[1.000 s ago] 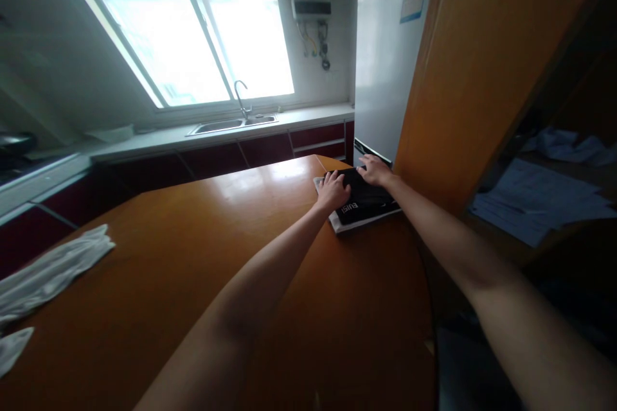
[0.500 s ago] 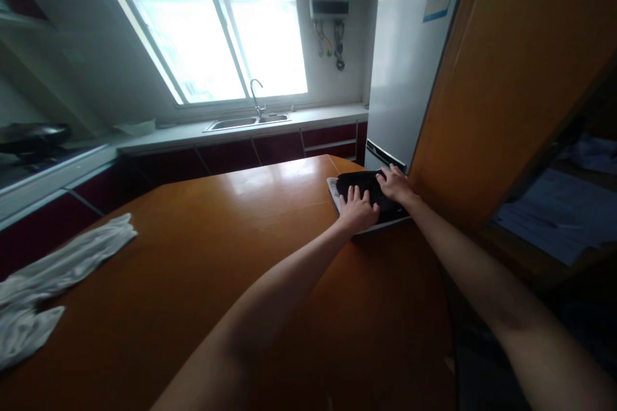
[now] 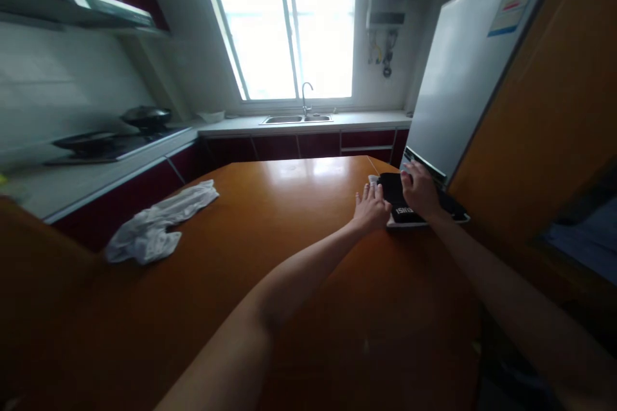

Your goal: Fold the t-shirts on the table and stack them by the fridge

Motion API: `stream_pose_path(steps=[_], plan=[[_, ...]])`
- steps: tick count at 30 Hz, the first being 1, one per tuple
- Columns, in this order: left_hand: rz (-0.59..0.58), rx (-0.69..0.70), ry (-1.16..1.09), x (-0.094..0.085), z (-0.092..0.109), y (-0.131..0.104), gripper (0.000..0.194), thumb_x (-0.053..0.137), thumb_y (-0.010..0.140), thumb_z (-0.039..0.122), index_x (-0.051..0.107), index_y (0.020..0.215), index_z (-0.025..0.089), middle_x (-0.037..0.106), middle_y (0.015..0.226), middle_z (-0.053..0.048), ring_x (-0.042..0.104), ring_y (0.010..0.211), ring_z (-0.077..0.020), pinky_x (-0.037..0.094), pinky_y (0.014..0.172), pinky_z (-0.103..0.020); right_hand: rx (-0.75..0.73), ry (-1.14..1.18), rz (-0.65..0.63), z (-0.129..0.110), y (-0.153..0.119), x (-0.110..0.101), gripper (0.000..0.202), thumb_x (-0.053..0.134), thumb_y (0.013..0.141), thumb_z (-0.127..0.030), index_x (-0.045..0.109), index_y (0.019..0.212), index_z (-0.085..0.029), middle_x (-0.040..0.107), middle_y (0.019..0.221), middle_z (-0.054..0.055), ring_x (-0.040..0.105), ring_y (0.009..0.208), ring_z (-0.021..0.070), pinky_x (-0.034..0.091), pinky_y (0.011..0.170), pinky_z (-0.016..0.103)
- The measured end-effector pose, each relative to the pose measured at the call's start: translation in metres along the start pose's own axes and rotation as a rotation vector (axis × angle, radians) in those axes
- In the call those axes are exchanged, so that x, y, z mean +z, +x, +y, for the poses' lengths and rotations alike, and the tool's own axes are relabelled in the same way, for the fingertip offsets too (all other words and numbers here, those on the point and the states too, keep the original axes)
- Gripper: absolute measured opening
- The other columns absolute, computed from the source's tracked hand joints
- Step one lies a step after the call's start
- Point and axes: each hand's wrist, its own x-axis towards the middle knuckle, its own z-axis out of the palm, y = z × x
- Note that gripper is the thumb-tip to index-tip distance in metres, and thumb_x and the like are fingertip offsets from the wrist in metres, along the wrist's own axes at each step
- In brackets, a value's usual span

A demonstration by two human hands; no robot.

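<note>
A flat black item with white lettering (image 3: 393, 189), perhaps folded cloth, lies over something white near the right end of the wooden table (image 3: 270, 218). At its left edge is my left hand (image 3: 372, 207), fingers apart, holding nothing. My right hand (image 3: 420, 189) is over the middle of the black item with its fingers spread and nothing in them; whether it touches the item is unclear. A crumpled white cloth (image 3: 161, 221) rests at the table's left side.
Behind the table runs a counter with a sink (image 3: 284, 119) and a faucet. A fridge (image 3: 463, 70) and a wooden panel (image 3: 544, 109) stand close on the right. At the left are a stove (image 3: 120, 148) and a pan (image 3: 147, 117).
The view has turned left, showing more of the stove and white cloth. My left hand has moved from on top of the black item to its left edge, and lettering now shows.
</note>
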Motion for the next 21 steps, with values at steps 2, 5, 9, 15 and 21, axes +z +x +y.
stream_pose_path(steps=[2, 5, 9, 15, 21], plan=[[0.013, -0.061, 0.126, -0.030, -0.025, -0.015, 0.066, 0.045, 0.095, 0.034, 0.033, 0.157, 0.015, 0.021, 0.167, -0.018, 0.008, 0.157, -0.0335, 0.003, 0.123, -0.061, -0.023, 0.066, -0.043, -0.030, -0.004, 0.012, 0.055, 0.027, 0.104, -0.041, 0.058, 0.138, -0.011, 0.048, 0.151, 0.019, 0.042, 0.142, 0.0298, 0.030, 0.120, 0.044], [0.006, -0.188, 0.312, -0.079, -0.069, -0.045, 0.065, 0.041, 0.098, 0.037, 0.033, 0.157, 0.013, 0.022, 0.166, -0.021, 0.010, 0.156, -0.0356, 0.006, 0.122, -0.061, -0.022, 0.129, -0.156, -0.072, -0.020, 0.041, 0.055, 0.027, 0.104, -0.041, 0.061, 0.134, -0.010, 0.047, 0.151, 0.020, 0.041, 0.142, 0.0306, 0.030, 0.120, 0.044], [-0.026, -0.373, 0.512, -0.140, -0.120, -0.091, 0.064, 0.034, 0.101, 0.045, 0.033, 0.159, 0.018, 0.021, 0.168, -0.017, 0.009, 0.156, -0.0351, 0.008, 0.122, -0.061, 0.017, 0.146, -0.397, -0.127, -0.053, 0.083, 0.053, 0.032, 0.103, -0.043, 0.060, 0.138, -0.015, 0.039, 0.159, 0.016, 0.035, 0.147, 0.0295, 0.027, 0.121, 0.042], [-0.064, -0.519, 0.675, -0.202, -0.170, -0.150, 0.063, 0.030, 0.101, 0.049, 0.032, 0.160, 0.029, 0.021, 0.169, -0.009, 0.008, 0.156, -0.0389, 0.012, 0.120, -0.066, 0.082, 0.097, -0.728, -0.197, -0.094, 0.129, 0.062, 0.029, 0.103, -0.055, 0.044, 0.154, -0.023, 0.016, 0.170, 0.013, 0.011, 0.155, 0.0385, 0.011, 0.117, 0.070], [-0.067, -0.463, 0.730, -0.207, -0.191, -0.180, 0.062, 0.030, 0.101, 0.051, 0.033, 0.160, 0.031, 0.024, 0.168, -0.006, 0.016, 0.155, -0.0359, 0.014, 0.121, -0.063, 0.058, -0.077, -0.773, -0.213, -0.109, 0.145, 0.072, 0.031, 0.099, -0.064, 0.031, 0.160, -0.026, 0.013, 0.170, 0.015, 0.003, 0.156, 0.0360, -0.003, 0.116, 0.070]])
